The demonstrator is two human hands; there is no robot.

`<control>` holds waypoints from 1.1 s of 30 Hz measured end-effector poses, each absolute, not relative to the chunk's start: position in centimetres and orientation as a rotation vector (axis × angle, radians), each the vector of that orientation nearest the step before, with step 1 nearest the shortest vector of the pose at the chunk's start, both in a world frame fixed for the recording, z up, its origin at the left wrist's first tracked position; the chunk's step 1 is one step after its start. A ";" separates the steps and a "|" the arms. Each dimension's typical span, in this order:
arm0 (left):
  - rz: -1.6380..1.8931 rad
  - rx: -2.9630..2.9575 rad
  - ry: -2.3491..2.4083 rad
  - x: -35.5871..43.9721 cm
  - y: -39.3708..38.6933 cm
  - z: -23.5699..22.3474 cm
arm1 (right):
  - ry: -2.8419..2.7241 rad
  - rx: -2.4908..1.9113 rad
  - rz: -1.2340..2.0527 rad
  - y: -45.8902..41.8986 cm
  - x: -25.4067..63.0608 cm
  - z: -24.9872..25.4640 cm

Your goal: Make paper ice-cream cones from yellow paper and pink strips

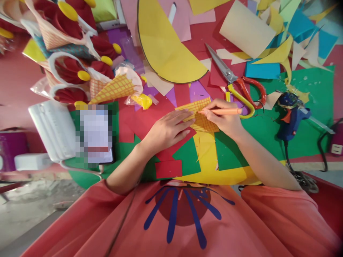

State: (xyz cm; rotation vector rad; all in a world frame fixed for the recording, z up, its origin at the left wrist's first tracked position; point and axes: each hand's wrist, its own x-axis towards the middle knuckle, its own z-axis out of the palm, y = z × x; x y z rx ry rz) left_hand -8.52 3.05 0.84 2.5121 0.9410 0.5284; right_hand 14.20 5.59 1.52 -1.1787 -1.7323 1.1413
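Gridded yellow paper piece [205,124]: lying on coloured sheets directly before the person; orange lines cross its surface. It serves as reference for all positions below.

Left hand [167,130]: palm down over its left part, fingers extended, slightly apart, resting on it.

Right hand [226,119]: at its right part, thumb and fingers clamped on an orange marker [227,111], tip at the grid lines. Whether tip touches: cannot tell.

Surroundings: scissors [227,73] beyond it to the right, handles near the right hand; large cut yellow sheet [166,46] beyond it; waffle-patterned paper cone [115,89] to its left; smartphone [98,132] farther left and nearer the person; blue glue gun [292,121] well to its right.
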 end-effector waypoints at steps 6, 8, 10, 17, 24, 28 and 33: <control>0.490 2.483 0.954 -8.6 2.9 0.9 | -1.690 -1.185 1.229 5.7 14.3 1.5; 0.497 2.501 0.946 -8.6 2.9 0.8 | -1.610 -1.198 1.253 5.7 14.2 1.5; 0.503 2.524 0.942 -8.6 2.9 0.8 | -1.528 -1.198 1.249 5.6 14.2 1.4; 0.522 2.562 0.949 -8.7 3.3 0.5 | -1.576 -1.191 1.149 5.3 14.3 1.3; 0.511 2.534 0.911 -8.6 3.2 0.8 | -1.696 -1.171 1.141 5.5 14.2 1.3; 0.520 2.540 0.913 -8.5 3.1 0.9 | -1.717 -1.174 1.130 5.5 14.1 1.3; 0.508 2.544 0.920 -8.6 3.1 0.8 | -1.742 -1.172 1.127 5.5 14.2 1.4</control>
